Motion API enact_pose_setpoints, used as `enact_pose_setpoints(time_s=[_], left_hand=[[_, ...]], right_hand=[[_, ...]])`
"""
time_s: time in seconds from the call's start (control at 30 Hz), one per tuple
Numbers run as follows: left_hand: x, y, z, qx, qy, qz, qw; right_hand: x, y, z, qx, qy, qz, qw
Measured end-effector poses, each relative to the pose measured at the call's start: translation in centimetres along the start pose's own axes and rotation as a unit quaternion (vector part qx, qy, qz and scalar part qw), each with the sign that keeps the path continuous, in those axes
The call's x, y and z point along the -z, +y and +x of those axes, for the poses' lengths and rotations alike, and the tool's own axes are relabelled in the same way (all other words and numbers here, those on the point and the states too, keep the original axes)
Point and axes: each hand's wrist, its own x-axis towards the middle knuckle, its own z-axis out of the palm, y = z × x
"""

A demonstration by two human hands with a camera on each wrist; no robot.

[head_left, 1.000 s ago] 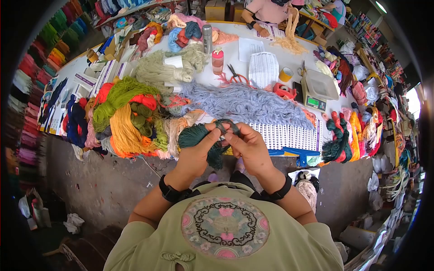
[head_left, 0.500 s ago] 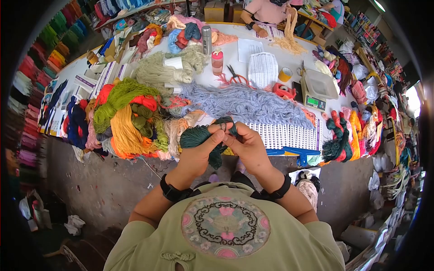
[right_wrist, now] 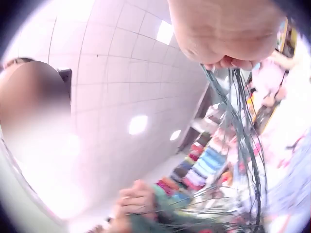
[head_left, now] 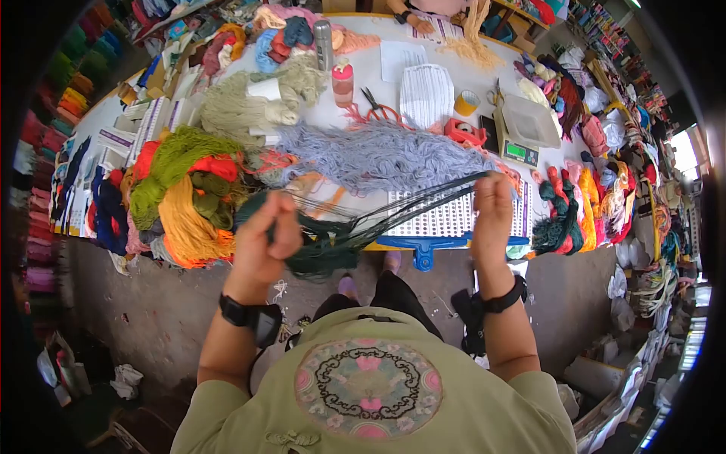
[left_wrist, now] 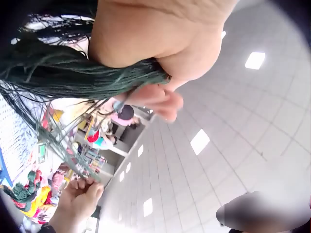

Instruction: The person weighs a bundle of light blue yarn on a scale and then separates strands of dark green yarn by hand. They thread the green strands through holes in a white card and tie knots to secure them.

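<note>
Dark green yarn (head_left: 325, 250) is stretched between the two hands over the table's front edge. The left hand (head_left: 265, 238) grips the thick bundle of the skein; in the left wrist view the yarn (left_wrist: 73, 73) runs into the curled left hand (left_wrist: 160, 39). The right hand (head_left: 493, 219) is raised at the right and pinches a thin group of strands, which in the right wrist view hang from beneath the right hand's fingers (right_wrist: 228, 62). Loose strands sag between the hands.
Pale blue yarn (head_left: 378, 155) lies across the table behind the hands, with a blue clip (head_left: 425, 246) at the front edge. Olive and orange skeins (head_left: 185, 216) are at left; red-handled scissors (head_left: 384, 112), a bottle (head_left: 342, 85) and a scale (head_left: 522, 153) stand farther back.
The hands, together before, have moved wide apart, left hand leftward and right hand rightward. The compact green skein is now drawn out between them, and the head view has shifted.
</note>
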Motion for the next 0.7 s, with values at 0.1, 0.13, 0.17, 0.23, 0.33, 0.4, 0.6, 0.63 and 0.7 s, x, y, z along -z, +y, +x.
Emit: enact_pose_setpoints(time_s=[0.1,0.13,0.17,0.23,0.33,0.4,0.6,0.63,0.7], left_hand=[[6.4,-0.1,0.8,-0.007,0.094,-0.124,0.988],[9.3,-0.3,0.9,-0.009,0.116,-0.158,0.981],[12.3,-0.3,0.9,-0.012,0.139,-0.19,0.972],[16.7,0.2,0.6,-0.015,0.203,-0.17,0.964],[22.2,1.7,-0.1,-0.039,0.335,-0.111,0.935],[25.6,3.0,-1.0,-0.074,0.437,-0.055,0.895],[27.7,6.3,-4.0,-0.138,0.582,0.065,0.799],[25.6,6.2,-3.3,-0.161,0.585,0.044,0.793],[20.6,2.8,-0.4,-0.109,0.473,0.05,0.873]], right_hand=[[5.5,5.5,3.8,-0.125,0.124,0.173,0.969],[8.1,7.2,4.6,-0.188,0.095,0.272,0.939],[9.9,9.2,5.4,-0.211,0.122,0.325,0.914],[16.4,15.6,7.5,-0.201,0.068,0.344,0.915],[23.0,17.6,11.0,-0.245,0.1,0.055,0.963],[29.5,20.4,14.3,-0.178,0.128,-0.118,0.969],[49.4,18.5,23.3,0.102,0.168,-0.759,0.62],[49.7,18.0,24.0,0.114,0.176,-0.808,0.551],[45.6,19.2,25.2,0.021,0.198,-0.694,0.691]])
